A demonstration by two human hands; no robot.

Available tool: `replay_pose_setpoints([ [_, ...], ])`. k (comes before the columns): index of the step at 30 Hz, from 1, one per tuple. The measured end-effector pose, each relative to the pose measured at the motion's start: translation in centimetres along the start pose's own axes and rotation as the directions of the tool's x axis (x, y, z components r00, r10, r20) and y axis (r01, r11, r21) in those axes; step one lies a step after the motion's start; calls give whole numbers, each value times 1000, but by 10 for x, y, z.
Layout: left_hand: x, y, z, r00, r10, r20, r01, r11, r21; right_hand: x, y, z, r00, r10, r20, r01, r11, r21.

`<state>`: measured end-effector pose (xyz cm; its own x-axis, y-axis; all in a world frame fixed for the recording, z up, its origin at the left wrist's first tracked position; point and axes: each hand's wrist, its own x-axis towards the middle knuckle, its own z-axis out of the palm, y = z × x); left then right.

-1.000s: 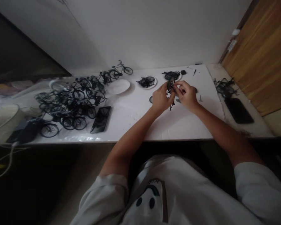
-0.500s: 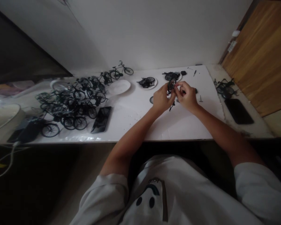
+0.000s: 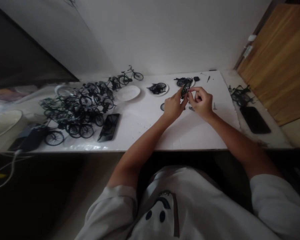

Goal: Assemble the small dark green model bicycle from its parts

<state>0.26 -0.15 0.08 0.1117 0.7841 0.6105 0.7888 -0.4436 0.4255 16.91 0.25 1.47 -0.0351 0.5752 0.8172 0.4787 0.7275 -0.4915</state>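
Note:
My left hand (image 3: pixel 174 106) is closed around a dark miniature bicycle (image 3: pixel 185 88) above the white work surface, its wheel standing up past my fingers. My right hand (image 3: pixel 202 102) meets it from the other side, thumb and index finger pinched together at the bicycle's edge. Whether a small part sits in that pinch is too fine to make out. My fingers hide much of the frame. A loose wheel (image 3: pixel 162 106) lies beside my left hand, partly covered by it. Just beyond the bicycle, a plate (image 3: pixel 192 82) bears dark bicycle parts.
Many miniature bicycles (image 3: pixel 75 110) crowd the left side. Near them are a white plate (image 3: pixel 128 93) and a phone (image 3: pixel 108 127). Another plate (image 3: pixel 166 90) carries bicycle parts. A small T-shaped tool (image 3: pixel 214 106) lies at right; a second phone (image 3: pixel 255 119) rests beyond the board's edge.
The bicycle has turned and tilted in my hands; the dark piece that hung below them no longer shows there. Both hands stay in nearly the same place, still closed.

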Motion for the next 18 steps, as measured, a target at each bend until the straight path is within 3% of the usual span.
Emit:
replay_pose_setpoints([
  [11,2,5,-6,997,-21,68,16,997,76,3,15,-2,996,-81,44,87,984,-155],
  [18,1,9,-8,996,-23,89,12,993,114,4,15,-3,996,-46,74,61,976,-208],
])
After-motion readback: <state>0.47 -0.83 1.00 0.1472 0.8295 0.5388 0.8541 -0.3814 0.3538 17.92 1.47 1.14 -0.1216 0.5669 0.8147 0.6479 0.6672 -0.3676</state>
